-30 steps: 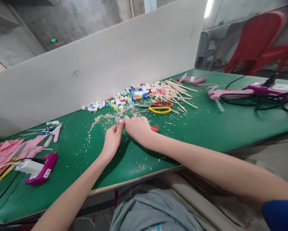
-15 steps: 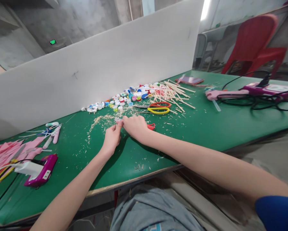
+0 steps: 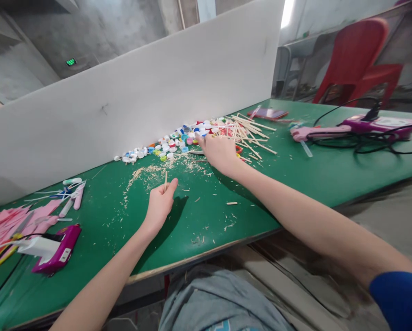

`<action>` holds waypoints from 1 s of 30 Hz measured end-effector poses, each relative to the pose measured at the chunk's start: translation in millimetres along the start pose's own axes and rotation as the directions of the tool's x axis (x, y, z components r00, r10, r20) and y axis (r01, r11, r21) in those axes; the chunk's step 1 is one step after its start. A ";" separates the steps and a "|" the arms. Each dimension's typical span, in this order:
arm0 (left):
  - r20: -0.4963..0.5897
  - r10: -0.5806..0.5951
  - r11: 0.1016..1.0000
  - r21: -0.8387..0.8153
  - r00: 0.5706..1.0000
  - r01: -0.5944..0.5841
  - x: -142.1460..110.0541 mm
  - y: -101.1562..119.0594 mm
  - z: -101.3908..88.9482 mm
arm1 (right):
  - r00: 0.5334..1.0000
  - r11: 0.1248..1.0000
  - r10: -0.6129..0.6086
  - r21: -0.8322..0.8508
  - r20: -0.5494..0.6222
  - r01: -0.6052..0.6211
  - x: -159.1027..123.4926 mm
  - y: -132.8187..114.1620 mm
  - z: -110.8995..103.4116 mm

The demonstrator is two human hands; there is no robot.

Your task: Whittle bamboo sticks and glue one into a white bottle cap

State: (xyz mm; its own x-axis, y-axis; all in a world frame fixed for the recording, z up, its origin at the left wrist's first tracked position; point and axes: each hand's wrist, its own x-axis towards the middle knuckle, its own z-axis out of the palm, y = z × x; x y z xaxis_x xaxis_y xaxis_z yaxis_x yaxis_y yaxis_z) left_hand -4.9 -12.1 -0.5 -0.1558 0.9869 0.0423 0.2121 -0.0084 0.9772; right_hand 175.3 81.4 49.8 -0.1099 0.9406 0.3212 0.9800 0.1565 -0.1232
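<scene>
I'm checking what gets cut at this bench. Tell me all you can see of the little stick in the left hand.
The stick is a short, thin, pale piece that looks like wood or bamboo. It stands nearly upright, pinched at its lower end by the fingertips of the left hand, which hovers over the green table. Its top end is free, touching nothing. Pale shavings lie just behind it. Its ends are too small to judge.

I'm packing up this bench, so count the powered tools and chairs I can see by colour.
Pink glue gun on the green table: 1
Purple devices, one at the right and one at the left: 2
Red chair: 1
Total: 4
</scene>
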 end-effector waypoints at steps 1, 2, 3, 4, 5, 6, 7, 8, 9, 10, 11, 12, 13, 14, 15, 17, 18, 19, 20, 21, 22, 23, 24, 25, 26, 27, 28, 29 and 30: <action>0.015 0.001 1.000 -0.017 1.000 0.000 -0.8 0.6 0.4 | 0.999 0.999 0.032 0.013 -0.030 -0.031 2.6 5.5 -3.2; 0.030 0.002 0.999 -0.036 1.000 -0.001 -1.1 1.5 0.9 | 0.998 0.999 0.044 0.029 -0.046 -0.043 3.4 7.8 -5.5; 0.044 0.006 0.999 -0.055 0.999 -0.004 -1.1 2.5 1.3 | 0.998 0.998 0.042 0.047 -0.056 -0.039 2.6 7.2 -6.8; 0.057 0.012 0.997 -0.071 0.998 -0.008 -0.9 3.5 1.7 | 0.998 0.998 0.017 0.064 -0.057 -0.014 0.6 4.4 -7.2; 0.069 0.019 0.996 -0.085 0.997 -0.013 -0.6 4.3 2.0 | 0.999 0.997 -0.014 0.078 -0.052 0.018 -2.1 0.3 -7.0; 0.080 0.026 0.995 -0.096 0.996 -0.019 -0.3 5.0 2.2 | 0.998 0.995 -0.048 0.088 -0.047 0.052 -5.0 -4.2 -6.2; 0.089 0.033 0.994 -0.104 0.995 -0.024 0.1 5.3 2.3 | 0.996 0.992 -0.080 0.095 -0.040 0.083 -7.7 -8.2 -5.3; 0.097 0.040 0.994 -0.110 0.994 -0.029 0.4 5.5 2.2 | 0.993 0.989 -0.109 0.099 -0.035 0.112 -10.1 -11.4 -4.3; 0.104 0.046 0.993 -0.114 0.994 -0.034 0.8 5.5 2.1 | 0.990 0.985 -0.137 0.102 -0.031 0.139 -12.1 -13.6 -3.4; 0.109 0.051 0.992 -0.117 0.993 -0.039 1.2 5.3 2.0 | 0.986 0.981 -0.163 0.104 -0.027 0.164 -13.9 -14.9 -2.6; 0.114 0.055 0.992 -0.119 0.992 -0.041 1.7 5.1 1.9 | 0.981 0.976 -0.190 0.106 -0.024 0.191 -15.6 -15.7 -2.0; 0.116 0.058 0.992 -0.121 0.992 -0.044 2.1 4.8 1.9 | 0.975 0.969 -0.221 0.108 -0.022 0.222 -17.3 -16.3 -1.5; 0.116 0.060 0.991 -0.124 0.991 -0.045 2.5 4.6 1.8 | 0.967 0.960 -0.256 0.108 -0.021 0.256 -19.2 -17.0 -1.1; 0.115 0.060 0.991 -0.126 0.992 -0.046 2.9 4.4 1.8 | 0.956 0.950 -0.294 0.107 -0.020 0.294 -21.4 -18.0 -0.5; 0.112 0.061 0.991 -0.128 0.992 -0.046 3.3 4.2 1.9 | 0.942 0.937 -0.334 0.105 -0.018 0.334 -23.7 -19.4 0.2; 0.107 0.060 0.990 -0.134 0.992 -0.046 3.7 4.0 2.0 | 0.914 0.909 -0.406 0.097 -0.008 0.405 -28.0 -22.6 2.0; 0.106 0.059 0.990 -0.136 0.993 -0.044 3.9 3.9 2.1 | 0.902 0.898 -0.432 0.093 0.000 0.430 -29.8 -24.2 3.0; 0.108 0.056 0.989 -0.139 0.993 -0.041 3.9 3.8 2.2 | 0.892 0.889 -0.452 0.089 0.010 0.450 -31.0 -25.6 4.0; 0.110 0.051 0.989 -0.142 0.993 -0.035 3.9 3.7 2.3 | 0.884 0.882 -0.466 0.084 0.021 0.463 -31.8 -26.6 4.8; 0.114 0.044 0.989 -0.145 0.993 -0.027 3.8 3.6 2.3 | 0.879 0.878 -0.476 0.080 0.032 0.472 -32.1 -27.2 5.6; 0.119 0.035 0.989 -0.150 0.992 -0.017 3.8 3.5 2.2 | 0.874 0.874 -0.484 0.076 0.042 0.480 -32.1 -27.6 6.1; 0.124 0.026 0.988 -0.154 0.992 -0.006 3.9 3.5 2.0 | 0.870 0.871 -0.490 0.071 0.050 0.487 -32.0 -27.8 6.5; 0.131 0.017 0.987 -0.159 0.991 0.004 4.1 3.5 1.7 | 0.866 0.867 -0.498 0.068 0.058 0.494 -31.9 -27.9 6.8; 0.138 0.010 0.986 -0.164 0.990 0.013 4.3 3.6 1.3 | 0.860 0.862 -0.506 0.065 0.063 0.502 -31.9 -28.0 7.1; 0.146 0.004 0.986 -0.168 0.989 0.021 4.7 3.8 0.9 | 0.854 0.857 -0.516 0.063 0.068 0.512 -32.2 -28.3 7.4; 0.157 -0.004 0.985 -0.172 0.988 0.031 5.0 4.2 0.4 | 0.848 0.851 -0.525 0.061 0.071 0.522 -32.7 -28.7 7.7; 0.171 -0.013 0.983 -0.176 0.985 0.044 5.3 4.6 -0.1 | 0.843 0.846 -0.534 0.060 0.073 0.530 -33.3 -29.2 8.1; 0.186 -0.024 0.982 -0.180 0.982 0.058 5.6 5.1 -0.6 | 0.838 0.841 -0.541 0.059 0.074 0.538 -33.9 -29.7 8.6; 0.202 -0.034 0.980 -0.184 0.979 0.072 5.8 5.6 -0.9 | 0.833 0.837 -0.548 0.060 0.073 0.545 -34.4 -30.3 9.1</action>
State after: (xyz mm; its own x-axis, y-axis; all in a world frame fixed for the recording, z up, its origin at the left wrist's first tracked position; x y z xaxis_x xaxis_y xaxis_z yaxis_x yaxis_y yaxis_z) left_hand -5.5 -6.6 5.4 0.0348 0.9988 -0.0338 0.0188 0.0331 0.9993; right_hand 147.9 47.0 33.9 -0.6405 0.7202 0.2664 0.7501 0.6612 0.0159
